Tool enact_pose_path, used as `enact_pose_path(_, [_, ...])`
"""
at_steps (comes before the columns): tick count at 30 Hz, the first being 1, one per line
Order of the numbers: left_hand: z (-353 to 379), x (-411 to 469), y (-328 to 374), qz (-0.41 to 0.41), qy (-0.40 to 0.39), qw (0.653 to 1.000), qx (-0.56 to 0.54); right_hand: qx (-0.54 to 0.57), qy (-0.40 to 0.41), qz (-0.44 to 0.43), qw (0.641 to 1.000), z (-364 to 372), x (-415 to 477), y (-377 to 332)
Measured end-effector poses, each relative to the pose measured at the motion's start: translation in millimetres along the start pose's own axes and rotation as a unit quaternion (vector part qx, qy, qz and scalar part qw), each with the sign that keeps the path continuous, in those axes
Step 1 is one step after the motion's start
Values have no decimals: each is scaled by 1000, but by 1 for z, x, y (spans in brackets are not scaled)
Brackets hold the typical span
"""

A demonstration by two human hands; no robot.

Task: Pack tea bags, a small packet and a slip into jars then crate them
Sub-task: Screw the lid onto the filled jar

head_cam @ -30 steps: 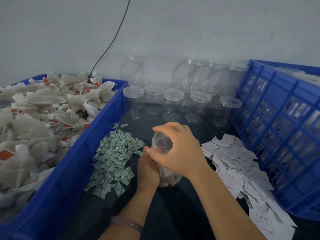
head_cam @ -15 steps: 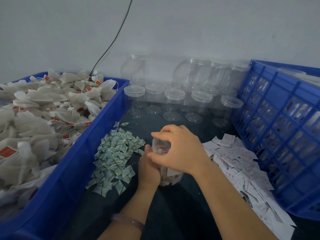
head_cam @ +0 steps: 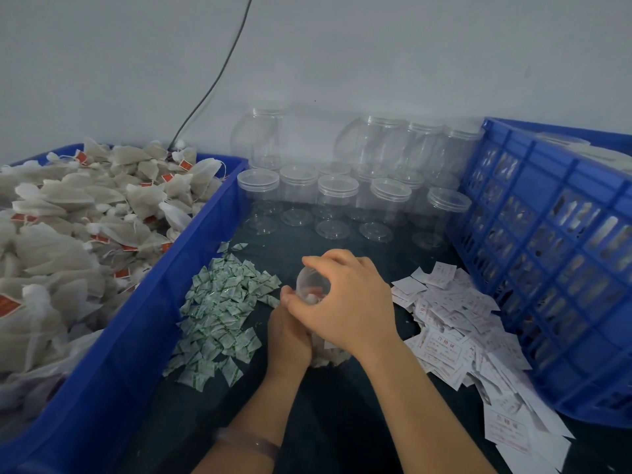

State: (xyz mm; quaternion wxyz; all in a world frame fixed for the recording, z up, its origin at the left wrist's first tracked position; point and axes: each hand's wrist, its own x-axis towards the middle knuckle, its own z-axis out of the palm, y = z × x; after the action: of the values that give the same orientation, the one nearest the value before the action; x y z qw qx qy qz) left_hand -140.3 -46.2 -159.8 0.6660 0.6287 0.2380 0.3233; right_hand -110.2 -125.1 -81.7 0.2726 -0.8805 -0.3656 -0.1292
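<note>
A clear jar [head_cam: 313, 285] with tea bags inside stands on the dark table in the middle. My left hand [head_cam: 289, 333] grips its side from the left. My right hand [head_cam: 349, 302] curls over its top, fingers round the clear lid at the mouth. Most of the jar is hidden behind both hands. A pile of small green-and-white packets [head_cam: 222, 309] lies just left of the jar. White slips [head_cam: 461, 330] with red print are heaped to its right. Tea bags [head_cam: 68, 234] fill the blue bin [head_cam: 143, 323] at the left.
Several empty clear jars with lids [head_cam: 337, 196] stand at the back by the wall, taller ones behind them. A blue slatted crate [head_cam: 554, 261] stands at the right. A black cable [head_cam: 219, 77] runs down the wall.
Both hands stay on the jar. My right hand has turned slightly over the lid and the jar has shifted a little toward me.
</note>
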Motion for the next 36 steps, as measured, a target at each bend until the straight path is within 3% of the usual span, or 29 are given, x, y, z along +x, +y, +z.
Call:
enact_pose_path(7, [0,-4,9,-19,-8,1000,15,-3,49,1,999,4,-5,-1])
enact_pose_path(10, [-1,0,4,-13,4,1000,11,4,1,-11,1000,-1,-1,0])
enact_pose_path(15, [-1,1,0,-26,6,999,-42,46,-176,-76,980,-30,15,9])
enact_pose_path(21, [0,1,3,-50,6,997,-58,54,-170,-103,979,-32,15,11])
enact_pose_path(26, [-1,1,1,-18,16,999,-22,76,-235,-130,960,-40,22,11])
enact_pose_path(30, [1,1,2,-28,13,999,-13,69,-235,-105,964,-39,24,5])
enact_pose_path(36, [1,0,3,-31,11,998,-45,-37,-260,-32,964,-44,25,3])
